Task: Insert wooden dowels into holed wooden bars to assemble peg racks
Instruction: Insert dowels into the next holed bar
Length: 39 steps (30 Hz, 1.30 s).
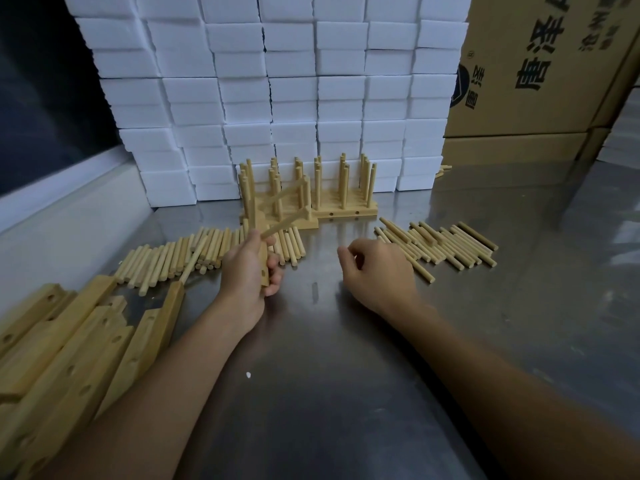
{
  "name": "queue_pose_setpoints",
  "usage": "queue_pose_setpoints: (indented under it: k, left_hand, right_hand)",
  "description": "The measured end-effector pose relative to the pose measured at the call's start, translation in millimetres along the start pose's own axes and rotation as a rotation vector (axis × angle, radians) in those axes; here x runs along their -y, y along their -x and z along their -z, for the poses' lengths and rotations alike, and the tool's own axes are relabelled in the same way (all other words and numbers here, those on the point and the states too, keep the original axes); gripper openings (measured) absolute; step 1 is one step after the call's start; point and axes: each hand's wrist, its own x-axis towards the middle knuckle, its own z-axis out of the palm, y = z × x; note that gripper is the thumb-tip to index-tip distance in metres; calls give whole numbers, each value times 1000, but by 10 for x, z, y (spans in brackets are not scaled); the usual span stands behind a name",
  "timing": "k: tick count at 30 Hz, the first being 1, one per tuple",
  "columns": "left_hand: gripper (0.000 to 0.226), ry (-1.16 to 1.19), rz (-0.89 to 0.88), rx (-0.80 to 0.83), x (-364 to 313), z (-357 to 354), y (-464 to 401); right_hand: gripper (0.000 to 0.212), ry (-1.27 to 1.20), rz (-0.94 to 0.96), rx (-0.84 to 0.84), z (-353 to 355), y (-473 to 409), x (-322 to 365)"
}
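Observation:
My left hand [250, 268] grips a holed wooden bar [260, 237] held on end above the steel table. Dowels [284, 223] stick out of the bar and point away toward the back. My right hand [375, 268] hovers over the table with fingers loosely curled and nothing in it, just left of a pile of loose dowels [446, 245]. A second dowel pile [180, 258] lies left of my left hand. Holed bars [79, 344] are heaped at the lower left. Finished peg racks [332, 188] stand at the back centre.
A wall of white foam blocks [277, 91] rises behind the racks. Cardboard boxes [540, 71] stand at the back right. The steel table [346, 358] stretches toward me between my forearms. A pale ledge [69, 209] runs along the left side.

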Motion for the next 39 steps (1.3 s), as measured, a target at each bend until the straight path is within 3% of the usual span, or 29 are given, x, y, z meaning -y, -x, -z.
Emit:
queue_pose_setpoints:
  k: [4,10,15,20,26,36,39]
  left_hand:
    - [36,58,36,24,-14,5,-3]
    - [42,153,93,29,-50,29,-4]
    - [40,147,90,26,-51,32,1]
    - [38,125,86,23,-56,25,13]
    - [36,105,82,16,-67,14,32]
    - [38,122,91,6,-76,10,34]
    - [38,122,92,6,-74,11,31]
  right_hand:
    - [24,189,-30,18,-26,-2,-9]
    - [41,420,-198,71,7,-17,-58]
    - [37,489,-230,116,16,-13,-34]
    - [34,470,-231,119,45,4,-9]
    - [13,382,-177,71,49,-13,-24]
    - [39,272,-156,129,44,-34,-16]
    - [19,167,-122,81,30,-22,-16]
